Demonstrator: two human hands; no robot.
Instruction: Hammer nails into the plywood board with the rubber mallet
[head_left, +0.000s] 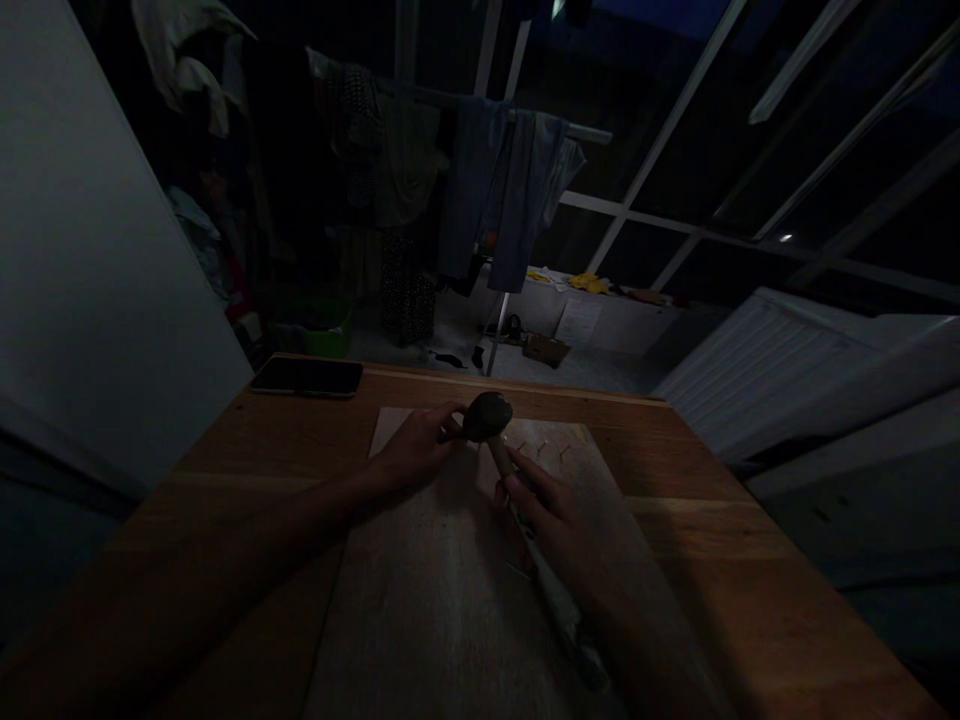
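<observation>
My right hand [544, 505] is wrapped round the pale handle of a hammer [487, 415], whose dark, rounded head is up near the far end of a wooden board [420, 580]. Just left of the head, my left hand [420, 440] is closed in a pinch; the hammer head partly hides its fingertips, and what they hold cannot be made out. Several thin nails [541, 447] stand up from the board, right of the hammer head. Below my right hand runs a long pale shape with a dark end [589, 660]; I cannot tell whether it belongs to the handle.
The board lies on a wooden table [675, 460]. A black phone [307, 377] rests at the table's far left corner. Beyond it are a green basket [330, 330] and clothes on a drying rack [495, 190]. A white ribbed panel [780, 360] stands right. The light is dim.
</observation>
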